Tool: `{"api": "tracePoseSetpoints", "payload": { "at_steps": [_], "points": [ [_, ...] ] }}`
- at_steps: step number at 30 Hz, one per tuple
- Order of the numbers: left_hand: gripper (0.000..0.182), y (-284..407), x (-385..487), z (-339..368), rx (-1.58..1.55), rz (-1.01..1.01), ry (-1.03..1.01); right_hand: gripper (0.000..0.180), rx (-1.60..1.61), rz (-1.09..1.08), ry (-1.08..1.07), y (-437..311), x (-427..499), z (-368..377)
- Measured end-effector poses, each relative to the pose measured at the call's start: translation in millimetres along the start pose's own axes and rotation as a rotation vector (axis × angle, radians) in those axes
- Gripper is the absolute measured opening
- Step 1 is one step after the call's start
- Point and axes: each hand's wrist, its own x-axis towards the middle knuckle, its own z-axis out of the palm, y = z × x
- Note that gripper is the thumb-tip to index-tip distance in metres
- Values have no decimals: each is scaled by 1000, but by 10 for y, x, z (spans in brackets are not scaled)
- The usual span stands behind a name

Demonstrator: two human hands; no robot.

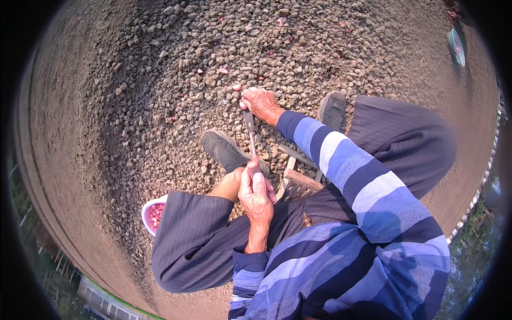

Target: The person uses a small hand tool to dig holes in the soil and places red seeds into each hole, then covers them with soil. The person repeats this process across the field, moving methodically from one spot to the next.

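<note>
My left hand is wrapped around the handle of a thin metal hand tool, its thumb along the grip. The tool has a slender shaft and a narrow, flat blade that points away from me. At the blade's far end, my right hand has its fingers curled close to the tip; whether they pinch the metal or a small piece is hidden. Just beyond the fingertips, a pink cut piece lies on the clods. More pink pieces are scattered farther out.
A white bowl of chopped pink pieces stands beside my left knee. Low wooden stool parts show between my legs, near my shoes. Loose, lumpy soil spreads ahead. At the upper right are a teal basin and part of another person.
</note>
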Motion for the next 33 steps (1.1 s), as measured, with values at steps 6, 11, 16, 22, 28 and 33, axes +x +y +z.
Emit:
{"api": "tracePoseSetpoints", "payload": {
  "at_steps": [6,11,16,22,28,33],
  "points": [
    [40,-29,-27,38,63,7,9,24,-78,77,36,-99,-22,120],
    [42,-49,-11,71,107,32,2,42,-151,134,-42,-220,54,87],
    [43,-48,-21,67,106,31,0,38,-139,155,-52,-193,43,95],
    [39,-120,13,33,89,65,-24,15,198,320,133,66,-39,65],
    [34,-152,86,67,103,89,-19,15,1165,748,107,10,-350,-165],
    [32,-124,162,127,132,59,13,21,1105,589,-102,-326,-651,-201]
  ]
}}
